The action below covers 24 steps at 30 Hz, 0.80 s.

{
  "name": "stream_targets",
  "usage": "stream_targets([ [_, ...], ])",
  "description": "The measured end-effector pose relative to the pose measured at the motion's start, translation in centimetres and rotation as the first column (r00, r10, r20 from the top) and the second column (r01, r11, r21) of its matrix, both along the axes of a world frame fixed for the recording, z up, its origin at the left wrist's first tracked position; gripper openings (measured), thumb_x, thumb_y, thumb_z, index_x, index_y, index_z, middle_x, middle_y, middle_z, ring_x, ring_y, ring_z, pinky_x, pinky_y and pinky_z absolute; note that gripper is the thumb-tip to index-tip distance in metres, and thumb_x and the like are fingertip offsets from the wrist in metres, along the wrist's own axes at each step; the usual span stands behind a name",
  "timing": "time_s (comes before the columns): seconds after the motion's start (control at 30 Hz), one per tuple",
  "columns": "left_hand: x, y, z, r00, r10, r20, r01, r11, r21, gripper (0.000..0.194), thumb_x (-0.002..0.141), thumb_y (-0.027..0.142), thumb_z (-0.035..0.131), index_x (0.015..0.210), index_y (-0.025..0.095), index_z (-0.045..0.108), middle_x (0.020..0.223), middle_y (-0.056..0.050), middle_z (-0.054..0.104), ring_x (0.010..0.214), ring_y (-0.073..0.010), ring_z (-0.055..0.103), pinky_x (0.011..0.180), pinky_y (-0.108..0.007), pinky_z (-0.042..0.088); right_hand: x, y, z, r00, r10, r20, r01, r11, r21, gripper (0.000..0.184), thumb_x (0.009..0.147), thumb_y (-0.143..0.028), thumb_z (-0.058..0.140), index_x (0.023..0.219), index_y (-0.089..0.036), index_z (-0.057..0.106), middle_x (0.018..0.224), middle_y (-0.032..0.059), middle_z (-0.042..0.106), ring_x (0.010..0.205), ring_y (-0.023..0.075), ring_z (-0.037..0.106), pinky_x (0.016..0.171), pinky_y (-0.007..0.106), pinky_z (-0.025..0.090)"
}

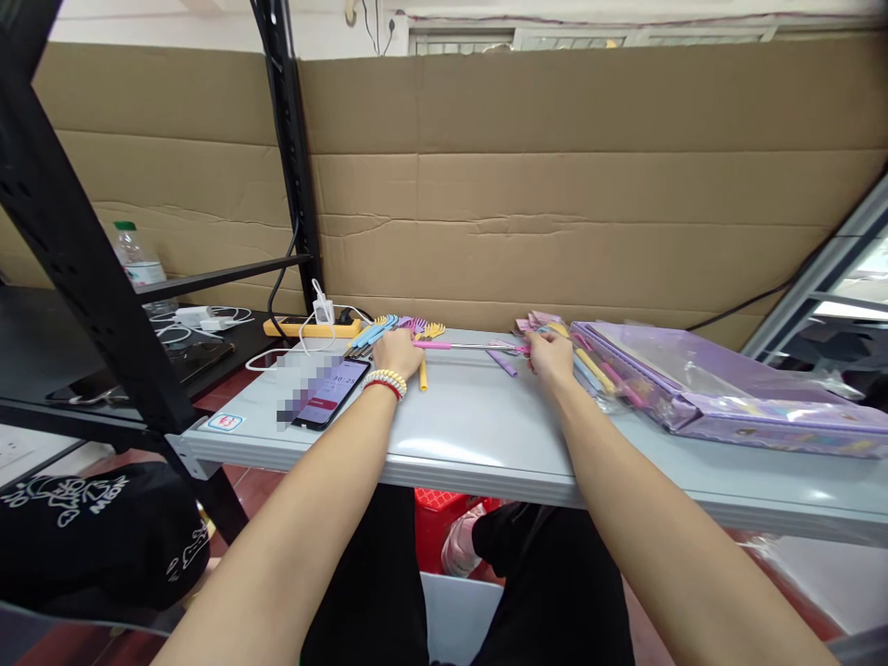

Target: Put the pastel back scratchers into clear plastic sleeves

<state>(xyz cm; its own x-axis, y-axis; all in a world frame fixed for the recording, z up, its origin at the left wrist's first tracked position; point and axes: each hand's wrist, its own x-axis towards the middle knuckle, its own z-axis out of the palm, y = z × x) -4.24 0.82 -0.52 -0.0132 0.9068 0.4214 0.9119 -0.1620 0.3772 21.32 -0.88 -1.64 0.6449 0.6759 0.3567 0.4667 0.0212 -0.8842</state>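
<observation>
A pink telescopic back scratcher (478, 347) is stretched level between my hands above the grey shelf top, its metal rod drawn out. My left hand (397, 352) is closed around its pink handle. At the pink head end, the fingers of my right hand (553, 356) are pinched, partly covering that end. Behind my left hand lies a bunch of back scratchers with blue (383, 324), purple and yellow claws (435, 330). A yellow handle (423, 375) sticks out beside that hand. A purple handle (503, 363) lies between the hands, nearer the right one.
Wrapped colourful back scratchers (597, 370) and a purple folder-like case (714, 379) in clear plastic lie at right. A phone (333, 393) rests at left, before a yellow power strip (312, 328) with white cables. A black post (288, 157) and cardboard wall (555, 185) stand behind.
</observation>
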Motion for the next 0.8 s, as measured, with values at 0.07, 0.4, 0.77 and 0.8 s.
stream_targets([
  [0.07,0.1,-0.2,0.2,0.998,-0.017,-0.057,0.016,1.000,-0.020,0.023,0.076,0.029,0.055,0.090,0.019,0.071,0.090,-0.014,0.071,0.088,-0.0284,0.066,0.074,-0.034,0.049,0.3,0.1,0.0,0.999,-0.020,-0.028,0.020,1.000,-0.016,0.024,0.073,-0.041,0.058,0.063,-0.021,0.050,0.047,-0.0022,0.048,0.049,0.0151,0.047,0.054,0.028,0.042],
  [0.4,0.2,-0.5,0.2,0.994,-0.037,-0.100,0.035,0.999,-0.027,0.025,0.074,0.024,0.057,0.093,0.015,0.071,0.088,-0.020,0.070,0.090,-0.0332,0.066,0.075,-0.038,0.050,-0.2,-0.2,-0.2,0.995,-0.077,0.061,0.079,0.996,-0.037,0.016,0.069,-0.034,0.058,0.063,-0.020,0.055,0.057,0.0015,0.055,0.062,0.0175,0.050,0.064,0.028,0.043],
  [0.77,0.1,-0.4,0.2,0.995,-0.032,-0.098,0.029,0.999,-0.029,0.024,0.072,0.023,0.058,0.089,0.014,0.071,0.088,-0.020,0.069,0.089,-0.0335,0.066,0.073,-0.039,0.049,-1.5,-1.8,0.7,0.986,-0.064,0.153,0.086,0.986,-0.142,0.015,0.070,-0.031,0.058,0.061,-0.020,0.054,0.066,0.0043,0.058,0.071,0.0200,0.053,0.072,0.031,0.041],
  [0.8,0.1,-0.5,0.2,0.995,-0.045,-0.093,0.043,0.999,-0.023,0.022,0.071,0.023,0.058,0.087,0.015,0.071,0.087,-0.019,0.069,0.088,-0.0325,0.066,0.073,-0.038,0.049,-1.3,-1.7,0.6,0.988,-0.064,0.143,0.084,0.986,-0.141,0.015,0.070,-0.032,0.059,0.061,-0.020,0.055,0.065,0.0038,0.057,0.069,0.0196,0.053,0.072,0.031,0.041],
])
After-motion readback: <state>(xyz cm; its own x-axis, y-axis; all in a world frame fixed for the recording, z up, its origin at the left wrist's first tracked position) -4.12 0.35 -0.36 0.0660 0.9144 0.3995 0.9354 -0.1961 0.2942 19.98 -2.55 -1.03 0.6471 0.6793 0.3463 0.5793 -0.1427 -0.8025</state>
